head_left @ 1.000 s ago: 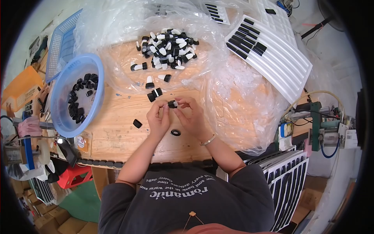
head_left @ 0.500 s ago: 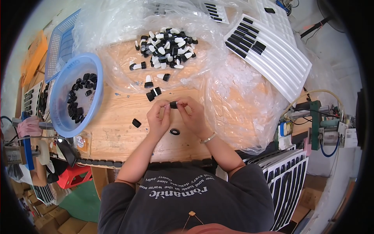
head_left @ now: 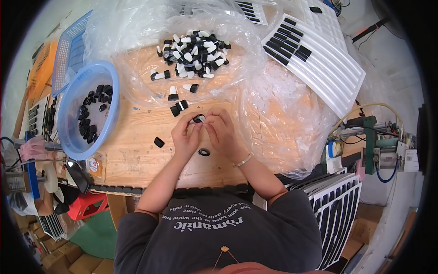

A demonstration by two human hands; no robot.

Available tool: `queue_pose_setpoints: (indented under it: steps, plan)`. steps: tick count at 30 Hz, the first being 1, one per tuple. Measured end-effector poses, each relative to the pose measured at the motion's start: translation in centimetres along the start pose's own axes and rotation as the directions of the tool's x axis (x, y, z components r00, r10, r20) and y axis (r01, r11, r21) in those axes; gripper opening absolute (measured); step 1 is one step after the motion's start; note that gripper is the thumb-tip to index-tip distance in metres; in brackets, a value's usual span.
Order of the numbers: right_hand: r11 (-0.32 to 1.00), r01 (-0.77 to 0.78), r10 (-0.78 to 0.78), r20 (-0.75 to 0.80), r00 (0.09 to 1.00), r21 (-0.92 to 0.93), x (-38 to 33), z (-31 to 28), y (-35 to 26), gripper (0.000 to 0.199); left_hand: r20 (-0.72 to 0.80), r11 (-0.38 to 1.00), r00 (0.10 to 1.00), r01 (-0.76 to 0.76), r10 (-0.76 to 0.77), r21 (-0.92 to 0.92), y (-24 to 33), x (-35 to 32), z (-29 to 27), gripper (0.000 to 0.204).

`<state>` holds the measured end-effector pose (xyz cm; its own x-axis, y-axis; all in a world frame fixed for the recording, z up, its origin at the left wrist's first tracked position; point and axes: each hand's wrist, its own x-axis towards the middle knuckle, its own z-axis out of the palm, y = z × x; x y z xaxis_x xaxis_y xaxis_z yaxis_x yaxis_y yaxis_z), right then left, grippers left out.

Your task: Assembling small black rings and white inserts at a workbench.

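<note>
Between my two hands is a small black cap-like piece [head_left: 198,118], turned so that a pale part shows at its right side. My left hand [head_left: 183,138] pinches it from the left. The closed fingertips of my right hand [head_left: 222,133] meet its right side and partly hide it. Below the hands a black ring [head_left: 204,152] lies on the wooden table [head_left: 132,160]. One loose black piece [head_left: 159,142] rests left of my left hand. Beyond the hands are a pair of black pieces [head_left: 179,108] and two black-and-white pieces, one of them upright [head_left: 173,93].
A heap of black-and-white pieces [head_left: 194,55] sits on clear plastic sheeting [head_left: 273,105] at the back. At left, a blue basin [head_left: 115,109] holds several black pieces. A white ribbed tray [head_left: 328,75] with black pieces lies back right; a clamp-like device [head_left: 369,146] stands at right.
The black piece has been turned between my fingers, and a pale part of it now shows. My right hand's fingers have curled and shifted slightly; my left hand has hardly moved.
</note>
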<state>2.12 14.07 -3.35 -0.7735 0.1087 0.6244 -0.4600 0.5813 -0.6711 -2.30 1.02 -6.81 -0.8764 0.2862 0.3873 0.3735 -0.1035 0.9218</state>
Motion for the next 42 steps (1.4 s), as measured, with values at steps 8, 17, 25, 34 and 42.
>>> queue_pose_setpoints:
  steps: [8, 17, 25, 34, 42]
  plan:
    - [0.999, 0.031, -0.029, -0.093, 0.995, 0.018, 0.2, 0.2, 0.1, 0.014, -0.080, 0.983, 0.989, -0.116, 0.128, 0.139, 0.1, 0.4, 0.1, 0.025]
    - [1.000, 0.011, -0.012, -0.076, 0.997, -0.013, 0.1, 0.1, 0.3, 0.013, -0.012, 0.982, 0.994, -0.104, 0.107, 0.158, 0.1, 0.1, -0.1, 0.029]
    - [0.980, -0.159, 0.151, 0.072, 0.986, 0.121, 0.3, -0.5, 0.7, 0.013, -0.001, 0.975, 0.994, -0.111, 0.113, 0.194, 0.6, 0.3, -0.2, 0.030]
    - [0.821, -0.356, 0.321, 0.155, 0.934, 0.446, -0.2, -0.6, 1.7, 0.016, 0.017, 0.977, 0.994, -0.112, 0.111, 0.182, 0.8, 0.7, 0.0, 0.026]
    - [0.932, -0.221, 0.193, 0.124, 0.973, 0.287, 0.4, -1.0, 1.6, 0.011, -0.008, 0.988, 0.997, -0.073, 0.075, 0.137, 0.1, 0.5, 0.0, 0.026]
